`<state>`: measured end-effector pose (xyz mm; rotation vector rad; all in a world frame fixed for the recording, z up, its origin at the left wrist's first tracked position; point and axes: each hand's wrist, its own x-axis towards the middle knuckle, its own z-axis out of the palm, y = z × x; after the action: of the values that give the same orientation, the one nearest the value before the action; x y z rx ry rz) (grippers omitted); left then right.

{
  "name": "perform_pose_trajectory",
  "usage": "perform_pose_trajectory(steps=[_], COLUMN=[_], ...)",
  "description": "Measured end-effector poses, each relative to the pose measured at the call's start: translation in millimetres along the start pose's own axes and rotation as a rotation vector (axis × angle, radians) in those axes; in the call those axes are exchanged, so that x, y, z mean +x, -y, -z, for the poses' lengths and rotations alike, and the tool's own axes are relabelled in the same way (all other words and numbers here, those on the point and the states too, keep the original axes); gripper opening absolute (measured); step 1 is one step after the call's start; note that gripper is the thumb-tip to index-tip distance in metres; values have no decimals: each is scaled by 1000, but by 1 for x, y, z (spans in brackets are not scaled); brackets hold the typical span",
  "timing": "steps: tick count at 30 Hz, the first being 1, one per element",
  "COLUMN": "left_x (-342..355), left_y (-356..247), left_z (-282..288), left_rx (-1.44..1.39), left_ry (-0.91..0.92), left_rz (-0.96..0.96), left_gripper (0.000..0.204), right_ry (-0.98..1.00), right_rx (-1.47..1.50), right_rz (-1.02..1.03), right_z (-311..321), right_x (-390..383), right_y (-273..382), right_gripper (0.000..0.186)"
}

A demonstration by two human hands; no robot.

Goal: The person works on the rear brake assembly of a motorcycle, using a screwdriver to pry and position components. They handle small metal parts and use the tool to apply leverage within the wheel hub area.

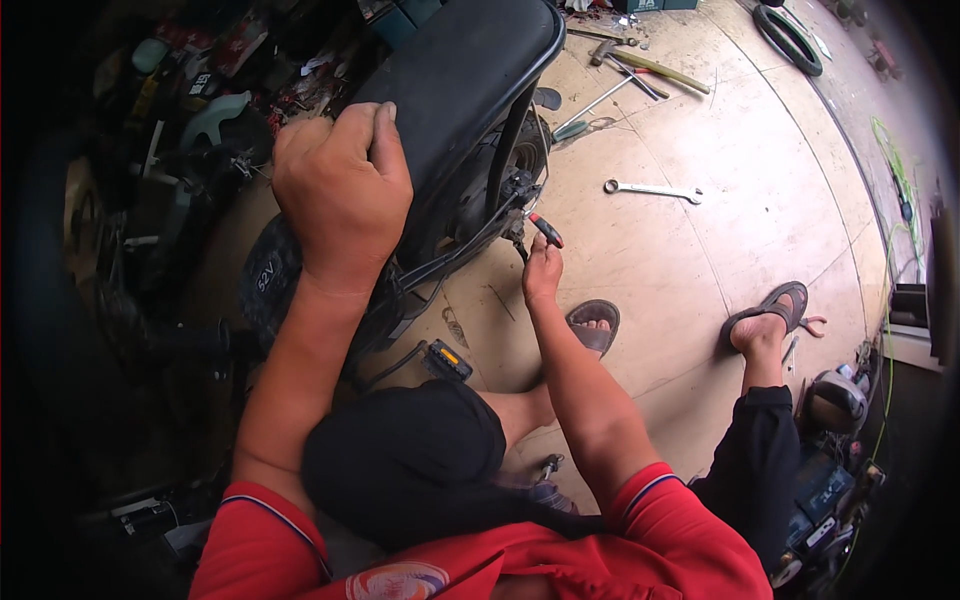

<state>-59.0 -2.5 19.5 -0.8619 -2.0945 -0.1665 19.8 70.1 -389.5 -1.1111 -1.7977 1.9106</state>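
My left hand is closed in a fist over the near side of the black seat of an electric bike. Its fingers curl out of sight, so I cannot tell what lies in them. Lower and to the right, my right hand is closed beside the rear wheel. A hand tool with a red and black handle sticks up from its fingers, the far end meeting the dark parts near the wheel hub. The tool's exact kind is hard to make out.
A combination wrench lies on the tiled floor, with a hammer and other tools beyond it. Red-handled pliers rest by my right foot. The bike's pedal juts out near my knee. Clutter fills the left side.
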Motion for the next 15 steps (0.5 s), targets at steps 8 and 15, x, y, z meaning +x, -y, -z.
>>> perform_pose_trajectory(steps=[8, 15], left_x=[-4, -6], left_y=[4, 10], left_z=[1, 8], left_rx=[-11, -53], left_ry=[4, 12], left_rz=[38, 13], left_gripper=[15, 12], right_ry=[-86, 287], right_rx=[101, -47], right_rz=[-247, -205], right_z=[-16, 22], right_x=[-33, -6], right_y=[27, 33], right_gripper=[49, 38])
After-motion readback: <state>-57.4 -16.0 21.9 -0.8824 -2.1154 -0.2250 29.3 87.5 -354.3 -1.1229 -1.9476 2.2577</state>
